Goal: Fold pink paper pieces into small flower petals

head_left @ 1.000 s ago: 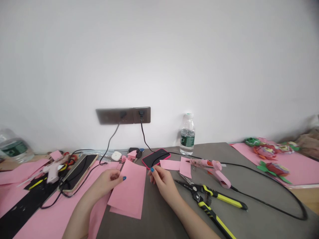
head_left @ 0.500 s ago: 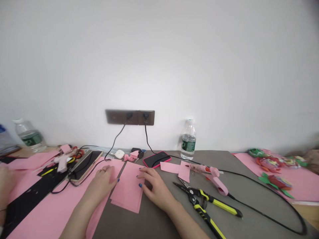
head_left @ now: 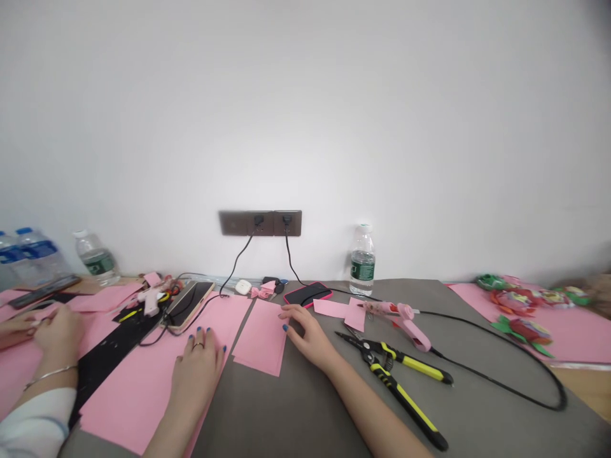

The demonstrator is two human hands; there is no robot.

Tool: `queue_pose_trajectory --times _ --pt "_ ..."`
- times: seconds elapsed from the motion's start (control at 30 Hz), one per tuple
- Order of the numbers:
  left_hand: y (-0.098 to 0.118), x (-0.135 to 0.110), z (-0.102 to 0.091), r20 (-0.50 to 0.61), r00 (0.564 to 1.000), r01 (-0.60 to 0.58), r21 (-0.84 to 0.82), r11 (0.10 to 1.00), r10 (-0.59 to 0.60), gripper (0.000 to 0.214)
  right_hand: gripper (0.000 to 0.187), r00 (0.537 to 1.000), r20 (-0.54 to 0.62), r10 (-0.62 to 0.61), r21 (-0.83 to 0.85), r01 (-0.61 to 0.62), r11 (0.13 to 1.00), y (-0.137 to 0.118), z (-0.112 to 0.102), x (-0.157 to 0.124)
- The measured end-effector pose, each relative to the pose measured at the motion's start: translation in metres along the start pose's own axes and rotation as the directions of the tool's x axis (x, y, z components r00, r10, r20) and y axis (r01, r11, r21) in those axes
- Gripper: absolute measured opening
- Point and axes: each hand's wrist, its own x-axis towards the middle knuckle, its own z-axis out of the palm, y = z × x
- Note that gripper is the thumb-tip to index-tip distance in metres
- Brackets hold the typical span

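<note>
Pink paper rectangle (head_left: 261, 336), seemingly two layers with a slightly offset lower edge, lying flat at lower centre of the frame on the grey counter (head_left: 286, 413), its left edge just beside a larger pink sheet (head_left: 138, 388). Right grip (head_left: 310, 337) open, blue-nailed fingertips (head_left: 285, 327) touching the rectangle's right edge. Left grip (head_left: 195, 375) open as well, palm down and fingers spread on the larger sheet, with a ring on one finger, near the rectangle but not touching it.

Along the wall, an upright clear plastic water bottle (head_left: 363, 261) with a green label, right of centre. At upper left, a second green-labelled bottle (head_left: 97, 259), and beyond it, blue-labelled bottles (head_left: 33, 254).

Right of the rectangle, smooth pink paper pieces (head_left: 338, 312), a pink glue gun (head_left: 405, 327) on a black cord (head_left: 496, 359), and long-handled snips (head_left: 391, 381) in yellow and black. Above, a phone in a pink-rimmed case (head_left: 308, 294). Left of it, a gold-edged phone (head_left: 188, 305) on the paper.

At far lower left, a co-worker's hand (head_left: 60, 337) on pink paper, with a thin bracelet (head_left: 50, 376) and a white sleeve (head_left: 38, 423). At far right, green and red paper flowers (head_left: 522, 312).
</note>
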Motion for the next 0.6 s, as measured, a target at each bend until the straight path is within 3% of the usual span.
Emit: queue_pose_trajectory --times 0.37,0.5,0.6 --pt "-0.007 -0.006 0.001 -0.107 0.985 -0.118 0.131 0.984 0.133 0.044 0.025 0.998 -0.052 -0.023 0.024 0.024 0.999 0.006 0.003 0.001" --pt "-0.004 -0.008 -0.007 -0.075 0.985 -0.144 0.158 0.977 0.157 0.044 0.024 0.998 -0.060 -0.028 0.023 0.030 0.999 0.005 0.003 0.001" --pt "-0.005 -0.006 -0.015 -0.007 0.983 -0.181 0.084 0.980 0.182 0.039 0.023 0.997 -0.071 -0.032 0.026 0.033 0.999 0.005 0.003 0.001"
